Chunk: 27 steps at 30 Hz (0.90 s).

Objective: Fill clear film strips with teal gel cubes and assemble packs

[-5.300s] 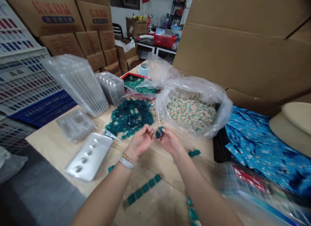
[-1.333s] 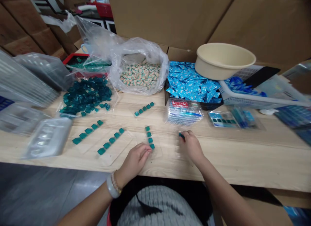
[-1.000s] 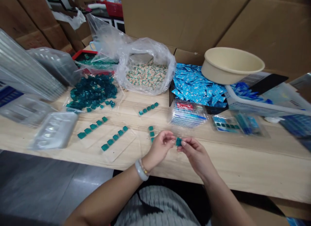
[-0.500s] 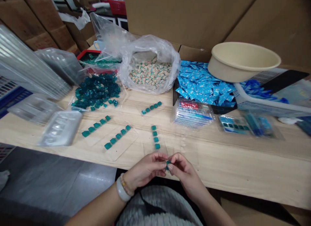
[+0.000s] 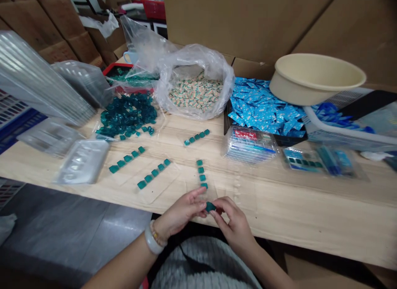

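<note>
My right hand pinches a small glossy teal square piece between thumb and fingers, just above the table's front edge. My left hand is beside it with fingers apart and the index stretched out; its thumb tip is at the piece's left side. Just beyond my hands, a short row of teal squares runs away from me on a clear plastic sheet. Two slanting rows of teal squares, the nearer one and the farther one, lie to the left. Another short row lies farther back.
A heap of teal pieces lies at the left, near clear plastic trays. Behind stand a plastic bag of small printed pieces, blue packets and a cream basin. Filled clear packs sit on the right.
My left hand's fingers have spread and drawn back from the pinch. The teal piece has turned and now shows more of its face in my right hand. The view has shifted slightly.
</note>
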Motion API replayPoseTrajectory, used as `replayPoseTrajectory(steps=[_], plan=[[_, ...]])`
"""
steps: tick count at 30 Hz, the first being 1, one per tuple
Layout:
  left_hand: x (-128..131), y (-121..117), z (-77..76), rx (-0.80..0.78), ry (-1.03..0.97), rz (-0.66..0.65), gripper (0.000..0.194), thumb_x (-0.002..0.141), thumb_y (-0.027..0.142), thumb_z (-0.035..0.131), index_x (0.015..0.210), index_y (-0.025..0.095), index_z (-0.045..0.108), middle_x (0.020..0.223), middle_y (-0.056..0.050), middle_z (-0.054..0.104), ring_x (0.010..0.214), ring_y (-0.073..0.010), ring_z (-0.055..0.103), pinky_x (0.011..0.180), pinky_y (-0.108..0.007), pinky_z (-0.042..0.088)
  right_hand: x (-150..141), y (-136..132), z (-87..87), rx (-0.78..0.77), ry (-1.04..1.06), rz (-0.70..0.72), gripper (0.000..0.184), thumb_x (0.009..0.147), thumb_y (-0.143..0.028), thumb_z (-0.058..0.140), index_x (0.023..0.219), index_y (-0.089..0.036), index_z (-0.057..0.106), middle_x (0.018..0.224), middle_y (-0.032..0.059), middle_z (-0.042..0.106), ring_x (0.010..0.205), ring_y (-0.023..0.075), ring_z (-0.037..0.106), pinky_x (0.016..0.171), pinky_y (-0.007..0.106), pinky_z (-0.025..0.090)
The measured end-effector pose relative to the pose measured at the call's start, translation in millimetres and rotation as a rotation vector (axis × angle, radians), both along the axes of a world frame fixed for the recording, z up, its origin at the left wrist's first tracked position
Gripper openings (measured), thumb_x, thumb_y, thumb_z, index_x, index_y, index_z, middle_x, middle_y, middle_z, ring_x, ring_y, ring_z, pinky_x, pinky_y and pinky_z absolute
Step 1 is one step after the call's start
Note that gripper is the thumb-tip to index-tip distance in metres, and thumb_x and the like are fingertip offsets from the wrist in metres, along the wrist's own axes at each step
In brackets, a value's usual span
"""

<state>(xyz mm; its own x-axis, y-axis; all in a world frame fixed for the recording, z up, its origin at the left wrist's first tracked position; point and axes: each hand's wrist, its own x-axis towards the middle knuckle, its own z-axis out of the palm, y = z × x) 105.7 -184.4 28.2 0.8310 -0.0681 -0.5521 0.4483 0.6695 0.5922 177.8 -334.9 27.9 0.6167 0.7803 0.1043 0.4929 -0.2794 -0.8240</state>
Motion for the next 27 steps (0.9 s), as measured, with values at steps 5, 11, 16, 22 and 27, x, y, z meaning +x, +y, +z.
replayPoseTrajectory(steps=[5, 11, 16, 22, 27], plan=[[4.0, 14.7, -15.8, 0.72, -0.103, 0.11, 0.037, 0.075, 0.022, 0.052, 0.11, 0.013, 0.047, 0.086, -0.005, 0.06, 0.078, -0.0134, 0.056, 0.075, -0.027, 0.043, 19.9, 5.5, -12.1, -0.098, -0.241, 0.025, 0.015, 0.081, -0.016, 0.043, 0.091, -0.016, 0.054, 0.085, 0.0077, 0.055, 0.079, 0.0172, 0.053, 0.071, 0.031, 0.047], [6.7, 14.4, -30.2, 1.056, -0.238, -0.042, 0.018, 0.075, 0.016, 0.046, 0.09, 0.015, 0.056, 0.084, -0.005, 0.061, 0.079, -0.0141, 0.056, 0.076, -0.027, 0.044, 34.5, 24.7, -27.1, -0.34, -0.474, 0.247, 0.021, 0.078, -0.011, 0.044, 0.091, -0.017, 0.059, 0.081, 0.0081, 0.059, 0.077, 0.0202, 0.054, 0.07, 0.035, 0.047], [4.6, 14.6, -30.3, 1.037, -0.247, -0.035, 0.02, 0.075, 0.013, 0.045, 0.093, 0.014, 0.055, 0.085, -0.005, 0.061, 0.079, -0.0137, 0.056, 0.076, -0.026, 0.044, 32.0, 13.3, -25.0, -0.294, -0.424, 0.184, 0.019, 0.077, -0.015, 0.049, 0.095, -0.016, 0.056, 0.085, 0.0074, 0.059, 0.08, 0.0195, 0.054, 0.072, 0.034, 0.047], [2.3, 19.7, -32.4, 0.913, -0.217, 0.052, 0.017, 0.077, 0.024, 0.047, 0.09, 0.015, 0.055, 0.084, -0.005, 0.061, 0.077, -0.0143, 0.056, 0.072, -0.026, 0.044, -0.2, -16.7, -27.2, -0.222, -0.458, 0.074, 0.012, 0.081, -0.02, 0.045, 0.087, -0.017, 0.055, 0.076, 0.0058, 0.057, 0.071, 0.0178, 0.052, 0.065, 0.032, 0.045], [16.3, 35.1, -15.8, 1.307, -0.186, 0.044, 0.016, 0.078, 0.025, 0.046, 0.087, 0.017, 0.056, 0.083, -0.005, 0.058, 0.077, -0.0161, 0.053, 0.074, -0.029, 0.041, -18.6, 0.2, -47.3, -0.321, -0.551, 0.085, 0.016, 0.081, -0.015, 0.041, 0.077, -0.016, 0.056, 0.07, 0.0065, 0.055, 0.068, 0.0187, 0.049, 0.063, 0.033, 0.042]])
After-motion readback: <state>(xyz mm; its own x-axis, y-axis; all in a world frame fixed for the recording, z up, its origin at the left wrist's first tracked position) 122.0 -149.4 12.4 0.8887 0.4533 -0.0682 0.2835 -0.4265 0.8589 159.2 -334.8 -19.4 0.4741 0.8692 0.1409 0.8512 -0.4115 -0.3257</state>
